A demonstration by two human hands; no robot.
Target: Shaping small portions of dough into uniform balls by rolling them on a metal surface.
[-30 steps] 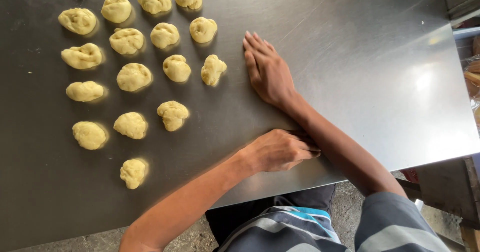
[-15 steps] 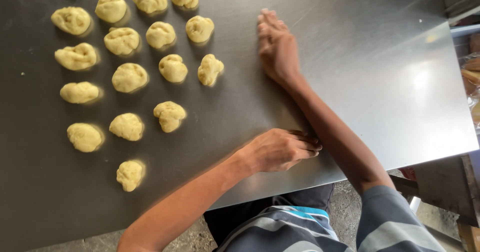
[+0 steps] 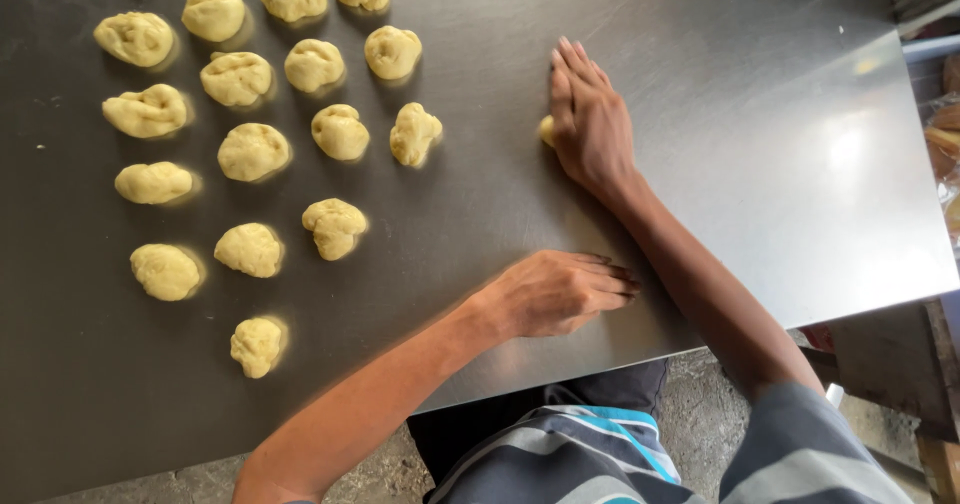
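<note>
- Across the steel bench, your right hand lay flat, palm down and fingers together, pressing on a small piece of dough that showed only as a pale edge at the thumb side.
- Your left hand rested near the bench's front edge, fingers extended and close together, palm down; whether anything lay under it could not be told.
- Your two hands were well apart, neither one curled round anything.
- To the left sat the shaped dough lumps in loose rows, each apart from its neighbours, the nearest one still clear of your right hand.
- What could have gone wrong, as a judgement: the piece under your right palm might have slipped out sideways on the smooth metal if you had pressed unevenly, or smeared flat if you had leaned too hard.
- A wide sweep of that hand to the left could also have knocked the nearest lump out of its row.
- Your left hand sat close to the bench's edge, so anything rolled under it risked going over the side.
- At the far right edge, beyond the bench, clear plastic bags held brownish rounded pieces; no label or sign could be made out.
</note>
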